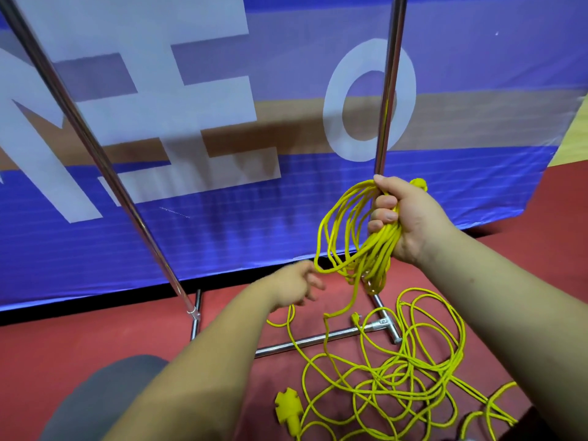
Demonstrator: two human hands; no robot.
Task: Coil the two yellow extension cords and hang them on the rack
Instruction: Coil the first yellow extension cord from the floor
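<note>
My right hand [404, 218] grips a bundle of yellow cord loops [346, 237], the coiled extension cord, held up in front of the rack's right upright [389, 90]. One end of this cord dangles down toward the floor. My left hand [296, 288] reaches forward below the loops with its fingers spread, holding nothing. The second yellow cord [397, 370] lies in a loose tangle on the red floor, its yellow socket block [288, 409] at the near left of the pile. The chrome rack has a left upright [95, 148] and a base bar [318, 340].
A blue banner [191, 218] with large white letters stands right behind the rack. The red floor [63, 345] spreads out to the left. My grey-clad knee [105, 399] is at the bottom left. Loose cord loops cross the rack's base bar and foot.
</note>
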